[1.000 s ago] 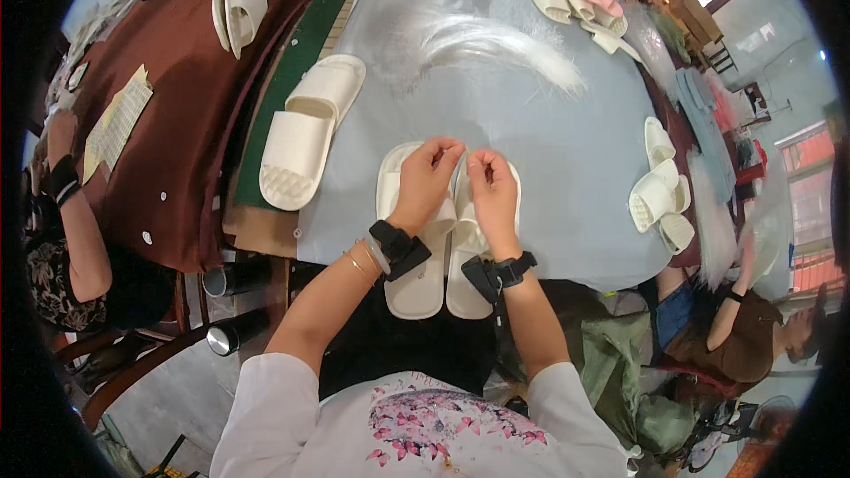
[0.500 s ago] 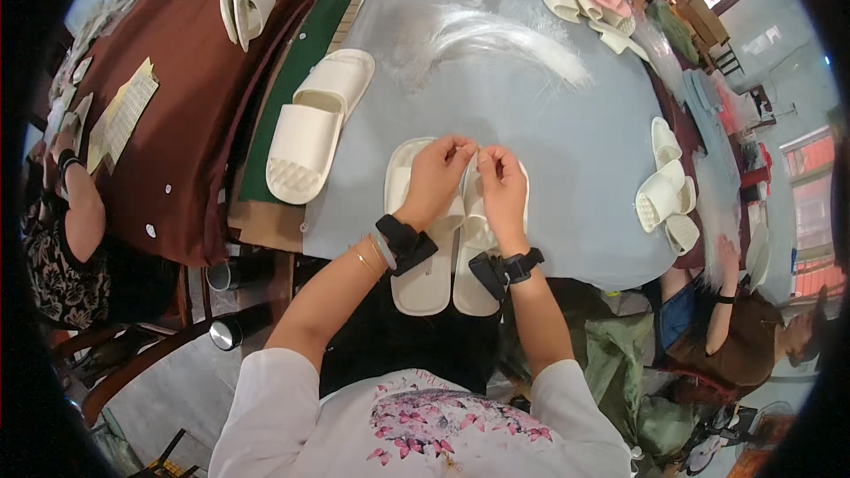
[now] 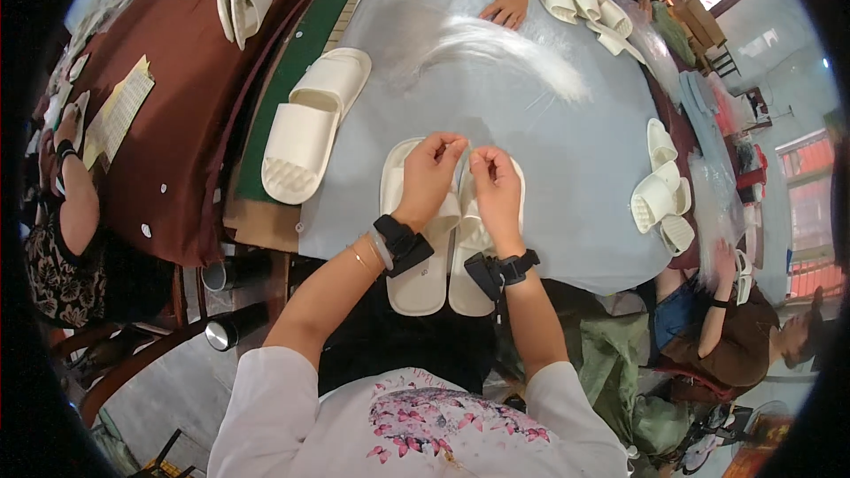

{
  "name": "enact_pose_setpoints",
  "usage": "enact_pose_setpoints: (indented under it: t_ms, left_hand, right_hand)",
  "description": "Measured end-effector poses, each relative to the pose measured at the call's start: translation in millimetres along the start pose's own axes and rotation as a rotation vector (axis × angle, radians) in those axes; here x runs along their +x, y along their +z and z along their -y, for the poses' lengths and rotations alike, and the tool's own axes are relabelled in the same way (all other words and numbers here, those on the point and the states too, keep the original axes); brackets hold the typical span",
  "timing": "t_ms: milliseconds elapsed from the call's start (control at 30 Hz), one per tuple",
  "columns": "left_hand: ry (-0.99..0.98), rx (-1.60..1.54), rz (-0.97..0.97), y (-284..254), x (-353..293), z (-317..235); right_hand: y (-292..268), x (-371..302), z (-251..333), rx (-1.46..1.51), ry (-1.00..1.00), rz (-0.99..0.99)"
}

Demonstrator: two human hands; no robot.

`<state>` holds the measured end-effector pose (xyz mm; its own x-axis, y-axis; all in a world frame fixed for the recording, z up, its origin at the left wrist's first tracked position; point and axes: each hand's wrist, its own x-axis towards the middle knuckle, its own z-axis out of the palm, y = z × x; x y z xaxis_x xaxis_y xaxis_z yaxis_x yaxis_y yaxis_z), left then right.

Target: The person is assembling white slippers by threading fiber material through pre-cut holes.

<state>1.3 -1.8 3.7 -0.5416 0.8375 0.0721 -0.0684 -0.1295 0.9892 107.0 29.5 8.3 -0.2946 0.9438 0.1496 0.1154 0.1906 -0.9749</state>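
Two cream slide slippers lie side by side at the table's near edge: a left one (image 3: pixel 416 289) and a right one (image 3: pixel 467 299). Above the left slipper's strap my left hand (image 3: pixel 428 179) is closed in a pinch. My right hand (image 3: pixel 497 197) pinches too, over the right slipper, with its fingertips close to the left ones. Whatever lies between the fingertips is too fine to make out. Beyond them on the grey-blue tabletop (image 3: pixel 390 106) spreads a pile of thin white strands (image 3: pixel 496 49).
Another pair of cream slippers (image 3: pixel 305 137) lies left of my hands. More slippers (image 3: pixel 660 195) rest along the right edge, others (image 3: pixel 584 4) at the far right. A co-worker's hand (image 3: pixel 509 7) is over the strands. A brown-covered table (image 3: pixel 190 124) stands left.
A co-worker's hand has come forward onto the far side of the strands. The pink slipper at the far right has been lifted away from the cream ones. My hands remain pinched, nearly in place.
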Motion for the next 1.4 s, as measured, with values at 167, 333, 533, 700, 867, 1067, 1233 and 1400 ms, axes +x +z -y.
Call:
enact_pose_setpoints:
  t_ms: [167,333,533,700,867,1067,1233,1400]
  left_hand:
    - [0.026,0.099,0.076,-2,3,7]
    - [0.01,-0.034,0.008,1,2,3]
    - [0.065,0.146,0.112,-2,0,6]
    - [-0.077,0.073,0.04,-3,-1,-2]
    - [0.046,0.088,0.07,1,2,7]
    - [0.005,0.063,0.035,-1,2,8]
    - [0.07,0.169,0.113,-1,1,6]
    - [0.005,0.07,0.035,-1,-1,1]
  right_hand:
    - [0,2,-1,-0.008,0.023,-0.033]
    - [1,2,-2,0.059,0.01,-0.025]
    - [-1,-2,0,-0.048,0.033,-0.063]
    - [1,-2,-1,-0.005,-0.011,-0.021]
    - [-1,0,-4,0.006,0.041,-0.054]
    - [0,1,-4,0.002,0.008,-0.007]
    - [-4,0,-1,-0.009,0.067,-0.045]
    - [0,1,-4,-0.008,-0.01,-0.006]
